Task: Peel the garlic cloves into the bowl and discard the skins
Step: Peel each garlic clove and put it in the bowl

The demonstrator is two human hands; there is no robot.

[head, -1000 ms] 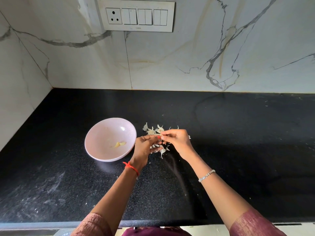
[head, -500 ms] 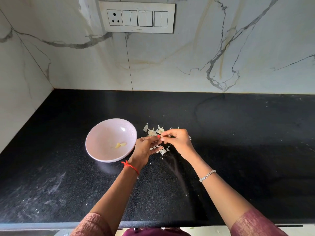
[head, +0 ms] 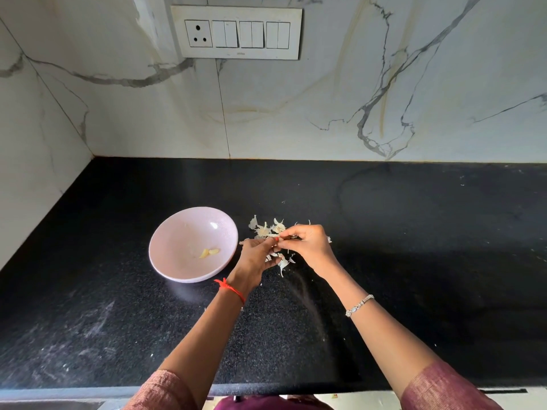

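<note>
Your left hand (head: pixel 256 255) and right hand (head: pixel 309 247) meet fingertip to fingertip, both pinching a garlic clove (head: pixel 280 238) just right of the bowl (head: pixel 151 255), over loose skins (head: pixel 268 229). Two peeled cloves (head: pixel 209 252) lie inside it. The switch plate (head: pixel 236 32) print is illegible.

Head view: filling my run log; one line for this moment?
step: peeling | left hand: holds clove | right hand: pinches clove | bowl: two peeled cloves | skins: on counter

This was a home kitchen: a black stone counter (head: pixel 414 261) ran into a corner of marble-patterned wall tiles (head: pixel 296 113), a switchboard (head: pixel 236 32) was set above, and a bowl (head: pixel 174 229) held peeled garlic cloves (head: pixel 209 252).
</note>
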